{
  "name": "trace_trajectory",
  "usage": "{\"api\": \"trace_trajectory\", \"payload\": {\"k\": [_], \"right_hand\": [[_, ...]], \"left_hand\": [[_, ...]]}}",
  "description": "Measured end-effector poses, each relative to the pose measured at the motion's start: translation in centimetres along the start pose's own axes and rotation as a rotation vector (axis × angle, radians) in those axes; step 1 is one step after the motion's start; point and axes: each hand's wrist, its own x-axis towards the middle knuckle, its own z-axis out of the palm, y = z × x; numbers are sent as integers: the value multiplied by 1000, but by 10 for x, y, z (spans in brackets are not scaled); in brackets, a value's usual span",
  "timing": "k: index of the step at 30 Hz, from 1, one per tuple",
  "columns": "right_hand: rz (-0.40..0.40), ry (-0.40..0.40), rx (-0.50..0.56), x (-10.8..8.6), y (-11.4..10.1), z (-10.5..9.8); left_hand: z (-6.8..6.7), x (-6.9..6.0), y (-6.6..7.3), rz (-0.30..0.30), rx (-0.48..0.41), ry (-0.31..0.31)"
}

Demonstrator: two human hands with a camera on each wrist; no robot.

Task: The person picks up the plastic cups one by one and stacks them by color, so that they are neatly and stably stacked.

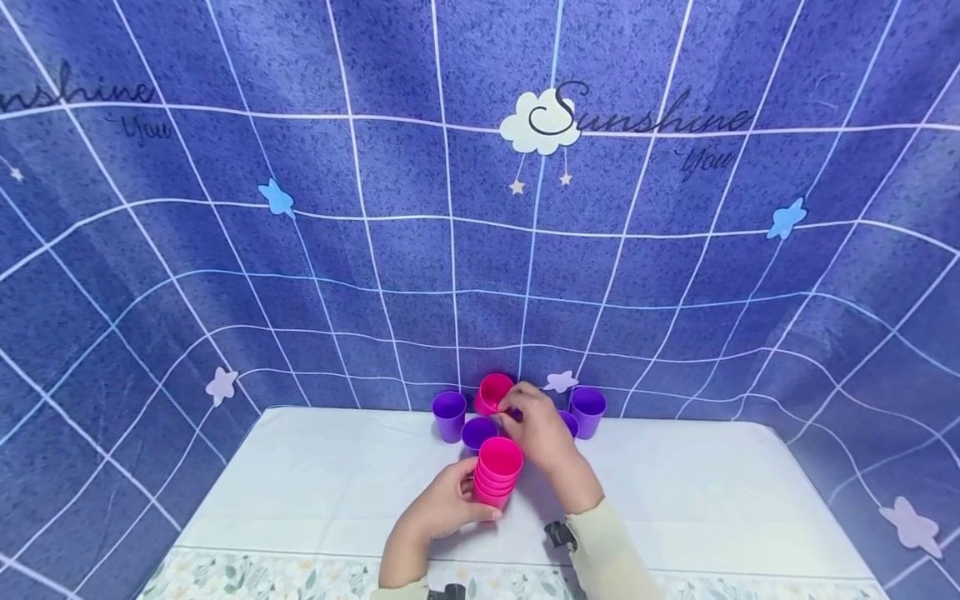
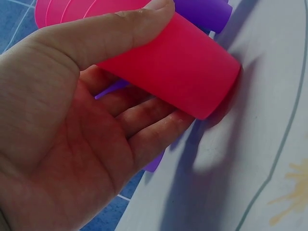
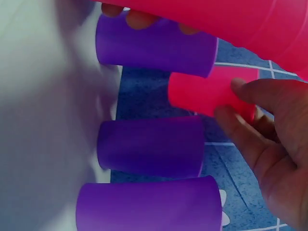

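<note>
My left hand point(image 1: 442, 504) grips a stack of several nested pink cups point(image 1: 500, 471), mouths up, near the middle of the table. In the left wrist view, the thumb lies across the stack's point(image 2: 178, 67) near side and the other fingers pass behind. Farther back, my right hand point(image 1: 540, 425) pinches a single pink cup point(image 1: 495, 392) near its rim; in the right wrist view, this pink cup point(image 3: 197, 94) seems raised off the table. Purple cups stand around it: one at left point(image 1: 449, 416), one behind the stack point(image 1: 480, 433), others at right point(image 1: 588, 410), partly hidden by my right hand.
A white cloth covers the table point(image 1: 337, 483), with a floral strip point(image 1: 300, 575) along the front edge. Right behind the cups hangs a blue gridded curtain point(image 1: 405, 275), which also encloses both sides.
</note>
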Motion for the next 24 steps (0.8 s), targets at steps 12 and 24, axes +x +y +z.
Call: {"api": "trace_trajectory", "payload": {"k": [12,24], "right_hand": [[-176,200,-53,2,4,-9],[-117,169,47,2,2,-16]], "left_hand": [[1,0,2,6,16,-2],[4,5,1,17,23,-5]]}}
